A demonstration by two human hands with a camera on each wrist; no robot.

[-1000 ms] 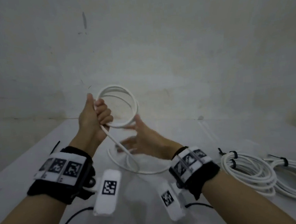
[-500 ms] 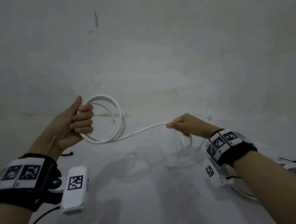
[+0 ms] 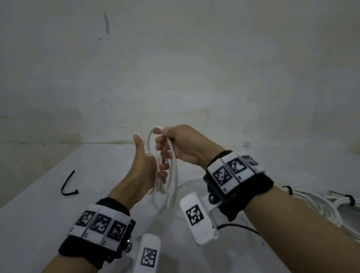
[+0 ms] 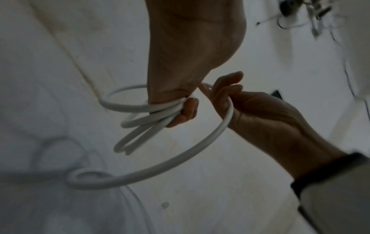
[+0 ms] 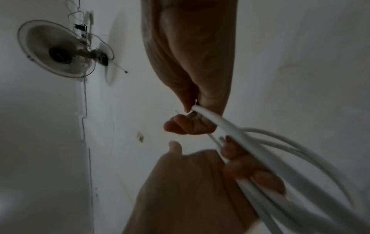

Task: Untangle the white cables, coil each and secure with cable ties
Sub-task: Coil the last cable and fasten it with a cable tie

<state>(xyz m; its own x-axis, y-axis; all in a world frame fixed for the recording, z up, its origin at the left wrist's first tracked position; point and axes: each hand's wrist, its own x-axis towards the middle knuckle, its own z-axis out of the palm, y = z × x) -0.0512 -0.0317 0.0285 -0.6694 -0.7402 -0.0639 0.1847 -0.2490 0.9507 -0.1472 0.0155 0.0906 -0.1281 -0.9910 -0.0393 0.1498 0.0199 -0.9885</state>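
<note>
A white cable (image 3: 173,173) hangs as a small coil of several loops above the white table (image 3: 41,210). My left hand (image 3: 155,165), thumb up, grips the coil's loops in its curled fingers (image 4: 188,110). Close against it on the right, my right hand (image 3: 164,137) pinches a wider loop of the same cable (image 4: 200,147) at the coil's top. In the right wrist view the cable (image 5: 280,158) runs from the pinch of the right hand (image 5: 192,109) down across the left hand (image 5: 200,182). The cable's free tail drops to the table under the hands.
Two coiled white cables bound with black ties (image 3: 320,209) lie at the table's right side. A loose black cable tie (image 3: 68,184) lies on the left. A wall stands right behind the table. A fan (image 5: 58,49) hangs on the wall.
The right hand, stretched out to the right with the cable half a second ago, has swung back to the left hand, bringing a fresh loop to the coil. Both hands sit lower and closer together.
</note>
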